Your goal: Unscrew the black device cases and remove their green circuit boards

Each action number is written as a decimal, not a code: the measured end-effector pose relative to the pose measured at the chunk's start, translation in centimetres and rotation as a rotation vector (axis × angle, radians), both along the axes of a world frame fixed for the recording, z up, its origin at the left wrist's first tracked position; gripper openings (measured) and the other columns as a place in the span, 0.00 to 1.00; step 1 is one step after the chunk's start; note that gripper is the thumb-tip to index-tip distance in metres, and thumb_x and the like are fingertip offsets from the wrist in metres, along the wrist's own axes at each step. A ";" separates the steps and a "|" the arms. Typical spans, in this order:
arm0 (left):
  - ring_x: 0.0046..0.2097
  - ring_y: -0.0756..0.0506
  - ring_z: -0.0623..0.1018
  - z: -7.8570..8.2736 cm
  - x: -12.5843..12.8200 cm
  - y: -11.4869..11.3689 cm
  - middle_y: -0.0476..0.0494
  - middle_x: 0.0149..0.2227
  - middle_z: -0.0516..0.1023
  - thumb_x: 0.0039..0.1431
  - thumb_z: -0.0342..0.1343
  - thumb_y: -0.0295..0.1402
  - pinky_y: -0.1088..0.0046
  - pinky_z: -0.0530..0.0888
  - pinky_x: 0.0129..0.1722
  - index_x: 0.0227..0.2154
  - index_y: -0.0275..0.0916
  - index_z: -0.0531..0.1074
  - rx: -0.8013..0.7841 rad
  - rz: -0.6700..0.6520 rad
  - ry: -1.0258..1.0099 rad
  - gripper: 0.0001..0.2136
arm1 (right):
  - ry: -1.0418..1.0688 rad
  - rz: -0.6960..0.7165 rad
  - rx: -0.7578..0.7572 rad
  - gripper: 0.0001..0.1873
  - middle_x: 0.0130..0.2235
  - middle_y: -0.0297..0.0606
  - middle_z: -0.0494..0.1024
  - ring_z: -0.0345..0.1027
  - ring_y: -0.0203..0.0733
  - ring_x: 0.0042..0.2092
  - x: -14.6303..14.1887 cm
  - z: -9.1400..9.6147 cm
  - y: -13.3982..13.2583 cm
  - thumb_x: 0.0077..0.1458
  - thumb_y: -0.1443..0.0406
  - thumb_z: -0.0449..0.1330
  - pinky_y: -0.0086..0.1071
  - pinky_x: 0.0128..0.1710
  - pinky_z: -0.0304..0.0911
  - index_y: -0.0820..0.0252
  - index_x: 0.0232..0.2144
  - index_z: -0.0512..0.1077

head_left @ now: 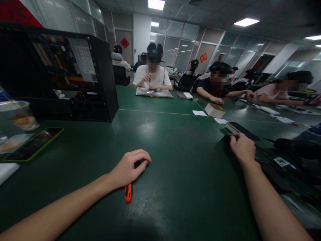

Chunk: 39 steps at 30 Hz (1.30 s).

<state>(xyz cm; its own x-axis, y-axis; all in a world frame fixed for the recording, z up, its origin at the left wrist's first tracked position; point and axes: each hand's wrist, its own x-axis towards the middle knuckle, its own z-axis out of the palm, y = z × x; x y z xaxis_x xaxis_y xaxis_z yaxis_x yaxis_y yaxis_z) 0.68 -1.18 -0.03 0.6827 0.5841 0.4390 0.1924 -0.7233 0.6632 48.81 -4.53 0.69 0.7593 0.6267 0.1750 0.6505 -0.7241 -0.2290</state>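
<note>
My left hand (134, 167) rests on the green table, fingers loosely curved and a gap between thumb and forefinger, holding nothing visible. An orange-and-black tool handle (128, 193) sticks out from under its heel; the rest of that tool is hidden. On the right, my right hand (243, 147) is closed at the edge of a small black flat object (226, 139), thumb and fingers pressed to it. Its exact kind is too dark to make out. A larger dark flat panel (243, 131) lies just behind that hand.
An open black computer case (105, 80) stands at left, near a phone (35, 144) and a plastic cup (20, 113). A small cardboard box (215, 110) and white papers (199, 113) lie ahead. Black cables and gear (298, 149) crowd the right. Co-workers sit across the table.
</note>
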 end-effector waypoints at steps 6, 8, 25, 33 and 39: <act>0.45 0.46 0.80 -0.1 -0.1 0.1 0.43 0.42 0.80 0.67 0.53 0.26 0.68 0.75 0.47 0.40 0.39 0.77 0.007 -0.004 0.011 0.08 | 0.009 0.078 -0.029 0.32 0.63 0.62 0.69 0.66 0.59 0.62 0.7 -0.5 0.4 0.69 0.58 0.39 0.46 0.55 0.61 0.66 0.67 0.62; 0.45 0.46 0.80 -0.1 -0.1 0.1 0.43 0.42 0.80 0.67 0.53 0.26 0.69 0.75 0.48 0.40 0.39 0.77 0.008 -0.006 0.013 0.07 | 0.015 0.106 -0.050 0.32 0.66 0.59 0.66 0.63 0.59 0.65 1.1 -0.7 0.6 0.69 0.60 0.37 0.46 0.58 0.60 0.67 0.67 0.63; 0.44 0.45 0.80 0.0 0.0 0.0 0.42 0.42 0.81 0.67 0.53 0.27 0.68 0.76 0.47 0.40 0.38 0.77 0.010 -0.024 0.017 0.08 | -0.008 0.184 -0.098 0.30 0.66 0.53 0.66 0.64 0.58 0.62 1.5 -0.5 0.3 0.69 0.62 0.37 0.46 0.52 0.62 0.57 0.63 0.68; 0.44 0.46 0.80 -0.1 -0.1 0.0 0.43 0.42 0.80 0.67 0.52 0.26 0.69 0.75 0.47 0.40 0.39 0.77 0.007 -0.031 0.031 0.08 | -0.077 0.222 -0.086 0.29 0.64 0.56 0.69 0.66 0.62 0.59 0.4 -1.1 0.1 0.70 0.55 0.40 0.53 0.54 0.61 0.61 0.63 0.67; 0.44 0.46 0.79 -0.3 -0.1 0.0 0.44 0.42 0.80 0.68 0.52 0.26 0.69 0.75 0.47 0.41 0.39 0.76 0.001 -0.038 0.029 0.08 | -0.211 0.222 0.039 0.28 0.64 0.60 0.67 0.63 0.68 0.62 -1.5 -0.7 0.1 0.66 0.56 0.47 0.66 0.61 0.50 0.66 0.61 0.66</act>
